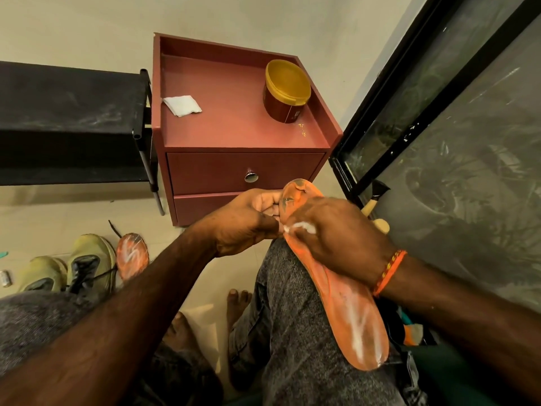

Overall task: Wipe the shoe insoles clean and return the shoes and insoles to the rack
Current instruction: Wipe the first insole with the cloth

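The person's grey-trousered knees [292,317] are filling the bottom of the view, and an orange insole [345,306] is lying along the right thigh, its heel end streaked white. The right hand [336,238] is pressing down on the insole's middle with a bit of white wipe [303,227] showing under its curled fingers. The left hand [248,221] is gripping the insole's edge near the toe end, fingers curled against it. On the floor to the left, a second orange insole [132,256] is lying just beside a pair of olive shoes [70,271], touching the nearer one. Beyond the hands, a red cabinet [234,171] is carrying a folded white cloth [182,105] and a yellow-lidded jar [287,92], well apart. A black rack [70,121] is standing beside the cabinet's left side.
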